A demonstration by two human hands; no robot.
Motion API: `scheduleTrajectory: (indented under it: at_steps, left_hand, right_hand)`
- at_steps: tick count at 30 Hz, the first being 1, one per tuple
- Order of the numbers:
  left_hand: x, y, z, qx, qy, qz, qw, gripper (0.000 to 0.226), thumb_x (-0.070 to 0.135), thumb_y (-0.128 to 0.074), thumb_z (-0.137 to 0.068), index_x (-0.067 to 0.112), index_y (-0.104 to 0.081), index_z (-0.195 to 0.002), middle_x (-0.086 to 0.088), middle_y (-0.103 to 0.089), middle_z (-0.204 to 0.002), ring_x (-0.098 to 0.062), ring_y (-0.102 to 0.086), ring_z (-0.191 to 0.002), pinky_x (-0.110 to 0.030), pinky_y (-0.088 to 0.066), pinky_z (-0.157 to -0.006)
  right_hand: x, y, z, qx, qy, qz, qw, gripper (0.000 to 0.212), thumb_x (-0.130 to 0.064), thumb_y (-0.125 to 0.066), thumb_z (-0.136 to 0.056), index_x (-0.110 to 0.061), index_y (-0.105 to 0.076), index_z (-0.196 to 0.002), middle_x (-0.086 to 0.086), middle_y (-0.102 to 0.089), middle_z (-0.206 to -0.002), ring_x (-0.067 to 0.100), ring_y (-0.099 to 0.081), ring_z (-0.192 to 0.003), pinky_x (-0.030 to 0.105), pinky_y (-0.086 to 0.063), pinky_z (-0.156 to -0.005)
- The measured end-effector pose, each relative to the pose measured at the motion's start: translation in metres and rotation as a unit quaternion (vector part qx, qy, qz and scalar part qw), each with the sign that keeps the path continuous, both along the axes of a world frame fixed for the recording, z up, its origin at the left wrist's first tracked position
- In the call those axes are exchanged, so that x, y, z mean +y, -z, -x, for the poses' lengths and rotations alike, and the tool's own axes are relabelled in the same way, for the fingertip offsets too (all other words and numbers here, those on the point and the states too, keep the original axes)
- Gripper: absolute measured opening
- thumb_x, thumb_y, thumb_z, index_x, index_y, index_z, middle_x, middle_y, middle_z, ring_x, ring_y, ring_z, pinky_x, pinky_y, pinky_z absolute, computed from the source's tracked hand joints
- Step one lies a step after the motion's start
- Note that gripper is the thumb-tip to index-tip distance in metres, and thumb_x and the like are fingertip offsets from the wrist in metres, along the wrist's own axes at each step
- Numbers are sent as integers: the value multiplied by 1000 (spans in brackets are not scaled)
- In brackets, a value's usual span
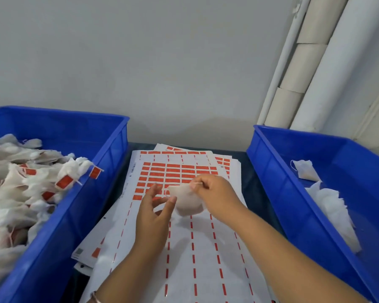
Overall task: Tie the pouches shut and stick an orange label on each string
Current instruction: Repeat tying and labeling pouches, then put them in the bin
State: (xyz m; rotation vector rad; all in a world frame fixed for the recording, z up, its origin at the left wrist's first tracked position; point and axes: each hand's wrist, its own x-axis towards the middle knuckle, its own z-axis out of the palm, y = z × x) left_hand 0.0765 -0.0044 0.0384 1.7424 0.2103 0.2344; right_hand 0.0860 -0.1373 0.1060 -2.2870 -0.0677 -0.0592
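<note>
Tie step in hand. Right hand (214, 193) pinches the string (197, 183) at the pouch (187, 202) neck, pouch held above the label sheets (197, 237). Left hand (153, 215) is open, fingertips near the pouch. Next, probably: cinch it, then peel an orange label (173, 171). Done ones sit in the left bin (109, 136).

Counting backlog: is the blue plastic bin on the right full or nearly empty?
Nearly empty. The right blue plastic bin holds only a few white mesh pouches; most of its floor shows.
</note>
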Motion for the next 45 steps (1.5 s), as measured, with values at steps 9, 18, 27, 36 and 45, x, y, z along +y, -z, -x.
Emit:
scheduleTrajectory:
  at_steps: [9, 18, 27, 36, 45]
  left_hand:
    - [2, 9, 0, -34, 5, -118, 992, 10, 37, -59, -85, 43, -62, -92, 36, -48, -82, 10, -48, -71, -3, -29, -66]
    - [10, 5, 8, -217, 27, -340, 915, 24, 28, -62, -67, 21, -75, -85, 9, -71, -80, -1, -57, -68, -2, -22, -77]
    - [9, 6, 8, -132, -7, -295, 946, 22, 24, -64, -83, 27, -70, -104, 23, -58, -95, 4, -49, -79, 1, -24, -73]
    - [17, -2, 2, -33, -133, -60, 989, 18, 27, -61, -85, 27, -68, -102, 22, -58, -85, 0, -56, -74, -22, -47, -75]
    - [30, -7, -6, 15, -197, 58, 979, 10, 31, -62, -86, 39, -66, -85, 25, -60, -79, -4, -59, -74, -12, -40, -48]
  right_hand:
    - [5, 41, 15, -127, 3, 62, 990, 33, -34, -58, -92, -53, -40, -113, -31, -37, -126, -3, -36, -117, 18, -29, -103]
    - [4, 52, 18, -268, -19, 47, 962, 31, -38, -59, -81, -18, -74, -98, 2, -62, -119, 14, -49, -110, 30, -37, -98]
    - [-8, 59, 17, -337, 20, 87, 937, 11, -26, -71, -72, -17, -69, -78, 4, -66, -110, 13, -51, -105, 37, -44, -91]
    - [22, 59, 33, -74, -67, -11, 995, 6, -37, -59, -83, -38, -54, -78, -25, -60, -91, 1, -57, -89, 5, -42, -73]
    - [2, 52, 27, 192, -196, 0, 962, 30, -49, -68, -77, -24, -55, -65, -13, -50, -59, 4, -50, -53, 19, -43, -54]
